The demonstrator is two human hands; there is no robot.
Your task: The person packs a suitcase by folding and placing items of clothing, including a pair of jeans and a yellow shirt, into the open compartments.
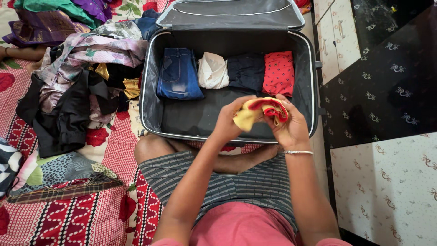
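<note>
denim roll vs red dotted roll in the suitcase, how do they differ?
The denim roll is blue and plain; the red dotted roll is red with small dark dots. The denim roll lies at the left end of the row in the suitcase, the red dotted roll at the right end. The denim roll looks bulkier and reaches further forward. Both are folded and lie flat on the suitcase floor.
</note>
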